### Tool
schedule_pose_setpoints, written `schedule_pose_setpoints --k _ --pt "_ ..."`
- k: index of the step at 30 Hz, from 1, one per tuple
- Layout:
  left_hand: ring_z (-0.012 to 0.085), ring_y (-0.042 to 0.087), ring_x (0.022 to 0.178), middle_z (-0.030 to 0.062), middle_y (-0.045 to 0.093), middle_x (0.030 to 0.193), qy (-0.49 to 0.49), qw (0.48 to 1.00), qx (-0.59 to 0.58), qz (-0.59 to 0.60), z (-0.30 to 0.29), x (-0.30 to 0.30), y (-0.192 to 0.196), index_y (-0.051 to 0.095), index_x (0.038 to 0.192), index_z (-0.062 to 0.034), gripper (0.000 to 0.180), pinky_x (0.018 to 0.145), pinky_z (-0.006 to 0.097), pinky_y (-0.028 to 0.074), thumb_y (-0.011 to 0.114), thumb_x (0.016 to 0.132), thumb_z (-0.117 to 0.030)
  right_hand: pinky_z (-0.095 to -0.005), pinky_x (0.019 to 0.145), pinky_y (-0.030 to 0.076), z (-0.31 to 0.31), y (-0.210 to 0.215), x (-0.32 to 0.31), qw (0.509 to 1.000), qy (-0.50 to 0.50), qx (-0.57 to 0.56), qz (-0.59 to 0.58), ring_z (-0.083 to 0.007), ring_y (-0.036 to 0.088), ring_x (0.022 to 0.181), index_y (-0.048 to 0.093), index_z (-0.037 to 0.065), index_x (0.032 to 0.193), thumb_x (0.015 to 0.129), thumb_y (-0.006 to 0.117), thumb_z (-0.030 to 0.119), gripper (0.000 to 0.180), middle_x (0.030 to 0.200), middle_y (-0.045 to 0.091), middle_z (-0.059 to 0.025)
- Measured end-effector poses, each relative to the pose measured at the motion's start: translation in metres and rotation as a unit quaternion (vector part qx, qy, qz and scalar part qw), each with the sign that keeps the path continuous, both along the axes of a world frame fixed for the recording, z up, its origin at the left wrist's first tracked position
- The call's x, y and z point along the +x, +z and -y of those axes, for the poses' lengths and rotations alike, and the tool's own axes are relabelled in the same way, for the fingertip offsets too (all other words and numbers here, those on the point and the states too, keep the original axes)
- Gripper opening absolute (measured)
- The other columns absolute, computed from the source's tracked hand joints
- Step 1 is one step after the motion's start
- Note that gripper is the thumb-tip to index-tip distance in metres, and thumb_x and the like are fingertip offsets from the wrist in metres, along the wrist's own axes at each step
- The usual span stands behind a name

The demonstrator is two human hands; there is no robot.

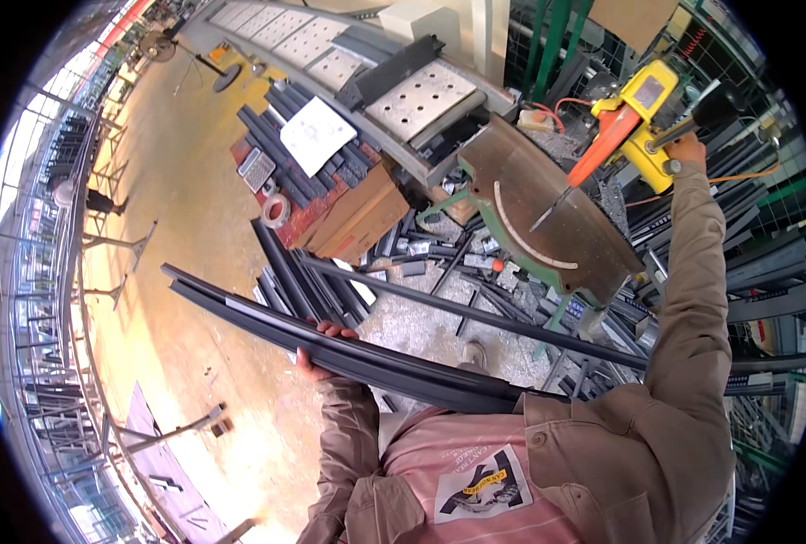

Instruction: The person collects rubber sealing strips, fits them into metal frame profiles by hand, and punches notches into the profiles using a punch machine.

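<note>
My left hand (309, 366) is closed around a long black metal profile (403, 370), fingers over its far side and thumb on the near side. The profile runs from the left across the front of my body, its right end against my jacket. My right arm reaches forward to a cut-off saw with a yellow head (643, 100) and orange arm. There my right hand (689, 150) is curled against the head, just below a lever with a black grip (722, 102); some of its fingers are hidden. Below the head lies the saw's brown turntable (502, 172).
A cardboard box (357, 213) holds dark profiles, paper (318, 136), a calculator (257, 170) and a tape roll (275, 210). A perforated conveyor bed (421, 98) extends beyond it. Another long bar (475, 313) crosses ahead. Offcuts litter the floor (412, 313). Someone (95, 195) stands far left.
</note>
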State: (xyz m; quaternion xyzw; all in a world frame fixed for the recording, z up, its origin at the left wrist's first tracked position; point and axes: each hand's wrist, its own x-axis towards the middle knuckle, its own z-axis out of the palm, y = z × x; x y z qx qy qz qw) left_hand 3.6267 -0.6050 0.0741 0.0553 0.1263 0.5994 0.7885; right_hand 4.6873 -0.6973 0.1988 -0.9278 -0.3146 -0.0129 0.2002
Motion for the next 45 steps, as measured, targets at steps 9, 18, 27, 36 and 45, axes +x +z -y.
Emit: schedule_pose_setpoints --k 9,18,27,36,45 --pt "0.0274 0.073 0.121 0.0092 0.071 0.128 0.020 0.989 -0.142 -0.028 0.054 -0.053 -0.033 0.066 0.154 -0.0085 0.071 0.116 0.054 0.057 0.088 0.099 -0.049 -0.0469 0.095 0.059 0.082 -0.049 -0.003 0.972 -0.012 0.190 -0.137 -0.0363 0.076 0.118 0.080 0.011 0.144 0.115 0.074 0.033 0.037 0.140 0.079 -0.0151" --pt "0.0286 0.072 0.125 0.0101 0.069 0.132 0.070 0.975 -0.192 -0.086 0.124 -0.130 -0.097 0.062 0.163 -0.0122 0.075 0.117 0.057 0.057 0.085 0.102 -0.050 -0.0406 0.086 0.061 0.173 -0.302 -0.600 0.809 0.243 -0.153 -0.513 -0.0204 0.077 0.094 0.081 0.005 0.120 0.118 0.074 0.030 0.026 0.103 0.082 -0.0083" --pt "0.0246 0.065 0.126 0.0056 0.062 0.137 0.069 0.974 -0.214 -0.014 0.161 -0.262 -0.266 0.049 0.176 -0.0182 0.090 0.117 0.055 0.049 0.092 0.100 -0.039 -0.0482 0.117 0.062 0.155 -0.788 -0.712 0.750 0.229 -0.496 -0.373 -0.0392 0.076 0.140 0.054 0.000 0.173 0.097 0.097 0.047 0.099 0.153 0.076 -0.0253" --pt "0.0190 0.064 0.123 0.0026 0.059 0.134 0.077 0.968 -0.199 0.130 0.162 -0.338 -0.356 0.036 0.183 -0.0200 0.096 0.109 0.046 0.048 0.090 0.104 -0.028 -0.0567 0.122 0.056 0.092 -0.974 -0.808 0.881 0.185 -0.397 -0.181 -0.0494 0.067 0.148 0.058 0.001 0.166 0.092 0.097 0.036 0.091 0.159 0.069 -0.0288" --pt "0.0204 0.063 0.119 0.0019 0.060 0.130 0.169 0.952 -0.234 0.104 0.128 -0.376 -0.302 0.043 0.183 -0.0223 0.102 0.105 0.051 0.048 0.095 0.098 -0.045 -0.0634 0.102 0.061 0.105 -0.748 -0.924 0.795 0.260 -0.472 -0.277 -0.0594 0.075 0.122 0.056 0.002 0.150 0.093 0.080 0.013 0.062 0.129 0.077 -0.0356"
